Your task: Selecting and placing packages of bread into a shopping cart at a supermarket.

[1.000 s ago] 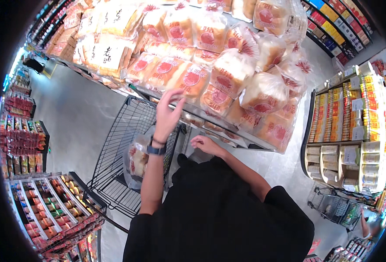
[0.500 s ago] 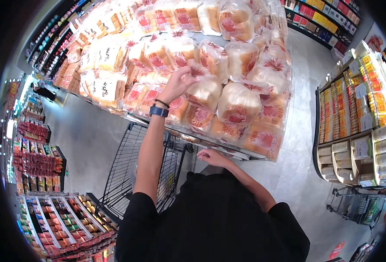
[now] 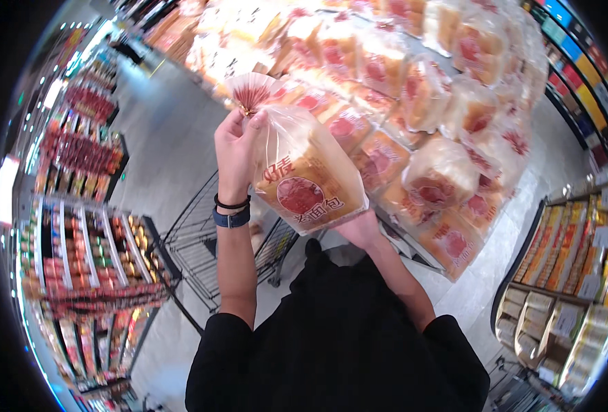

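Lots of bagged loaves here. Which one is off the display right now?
The bread bag held up between both hands: the left hand pinches its tied top and the right hand supports its base. The other loaves lie stacked on the display.

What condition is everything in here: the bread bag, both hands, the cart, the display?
Bread bag: lifted off the display, sealed, neck tied shut.
Left hand: closed on the bag's gathered top.
Right hand: under the bag, supporting its bottom.
Shopping cart: standing beside the display; contents hard to make out.
Bread display: piled with bagged loaves.
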`<state>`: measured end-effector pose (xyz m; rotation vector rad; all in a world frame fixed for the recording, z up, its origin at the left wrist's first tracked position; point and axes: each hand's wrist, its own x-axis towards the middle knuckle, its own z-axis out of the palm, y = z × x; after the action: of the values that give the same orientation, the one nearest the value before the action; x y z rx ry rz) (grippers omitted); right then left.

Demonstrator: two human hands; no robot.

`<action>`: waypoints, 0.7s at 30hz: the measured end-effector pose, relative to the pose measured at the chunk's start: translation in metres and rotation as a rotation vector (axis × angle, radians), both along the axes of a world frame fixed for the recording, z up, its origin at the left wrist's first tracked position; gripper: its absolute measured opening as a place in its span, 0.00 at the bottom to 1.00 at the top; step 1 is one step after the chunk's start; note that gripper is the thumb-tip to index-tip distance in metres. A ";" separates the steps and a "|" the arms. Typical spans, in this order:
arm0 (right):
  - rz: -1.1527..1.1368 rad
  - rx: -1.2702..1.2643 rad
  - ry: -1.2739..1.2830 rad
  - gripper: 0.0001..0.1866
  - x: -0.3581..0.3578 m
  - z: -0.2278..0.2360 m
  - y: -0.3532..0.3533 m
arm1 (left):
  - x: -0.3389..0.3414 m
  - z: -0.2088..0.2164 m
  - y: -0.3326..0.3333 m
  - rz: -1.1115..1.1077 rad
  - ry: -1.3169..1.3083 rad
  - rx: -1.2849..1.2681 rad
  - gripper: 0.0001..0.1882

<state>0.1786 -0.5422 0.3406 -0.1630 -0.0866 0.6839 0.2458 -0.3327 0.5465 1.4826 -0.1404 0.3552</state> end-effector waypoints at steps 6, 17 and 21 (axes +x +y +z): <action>0.259 -0.094 0.072 0.34 -0.011 -0.016 0.049 | -0.038 -0.067 0.091 0.133 0.218 -0.021 0.10; 0.537 -0.127 0.093 0.35 -0.033 -0.020 0.136 | -0.109 -0.116 0.199 0.358 0.386 -0.132 0.12; 0.551 -0.228 0.077 0.33 -0.034 -0.035 0.165 | -0.149 -0.098 0.223 0.376 0.340 -0.176 0.12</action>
<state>0.1442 -0.3775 0.3055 -0.3374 0.0239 1.2498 0.0971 -0.1095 0.4483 1.3695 0.4362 0.3994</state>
